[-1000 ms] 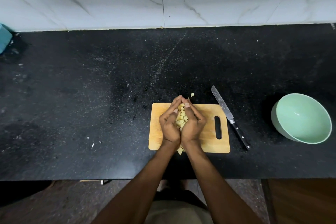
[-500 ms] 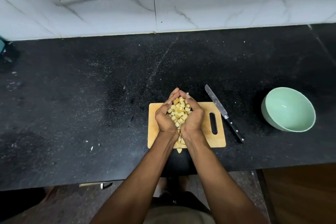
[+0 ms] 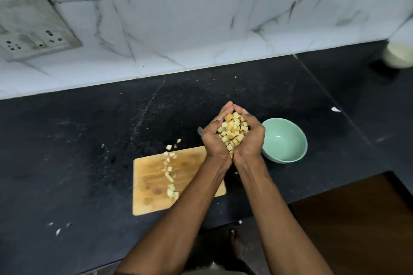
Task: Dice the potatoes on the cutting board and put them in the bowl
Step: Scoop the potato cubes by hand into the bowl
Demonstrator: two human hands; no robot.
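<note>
A black countertop (image 3: 89,152) holds a wooden cutting board (image 3: 152,183) with a few stray potato cubes (image 3: 170,174). Right of it sits a mint-green bowl (image 3: 288,143). Just beside the bowl, the left hand (image 3: 214,138) and right hand (image 3: 251,140), cupped together, hold a heap of diced potatoes (image 3: 233,130).

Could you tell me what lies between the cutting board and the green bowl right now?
In the head view, the left hand and right hand, cupped around diced potato, sit between cutting board and green bowl.
</note>
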